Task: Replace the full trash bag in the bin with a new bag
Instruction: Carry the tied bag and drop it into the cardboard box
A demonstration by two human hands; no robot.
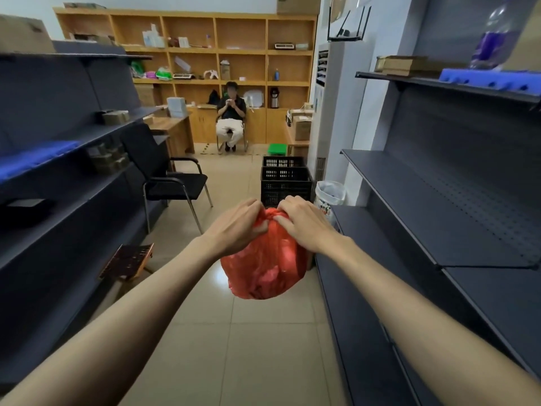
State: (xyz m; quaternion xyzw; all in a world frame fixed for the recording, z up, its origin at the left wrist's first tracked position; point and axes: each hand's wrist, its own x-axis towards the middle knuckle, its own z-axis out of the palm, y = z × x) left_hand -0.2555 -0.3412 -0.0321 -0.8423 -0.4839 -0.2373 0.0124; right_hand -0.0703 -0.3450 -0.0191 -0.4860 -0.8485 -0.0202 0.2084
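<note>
A full red trash bag hangs in the air above the tiled floor in the middle of the aisle. My left hand and my right hand both pinch the gathered neck of the bag at its top, fingers closed on the plastic. A bin with a white liner stands on the floor just beyond my right hand, against the white wall. Its body is partly hidden by my right hand and the shelf base.
Dark grey shelving lines both sides of the aisle. Two stacked black crates stand ahead, a black chair at the left, a small brown stool near it. A person sits on a chair at the far wooden shelves.
</note>
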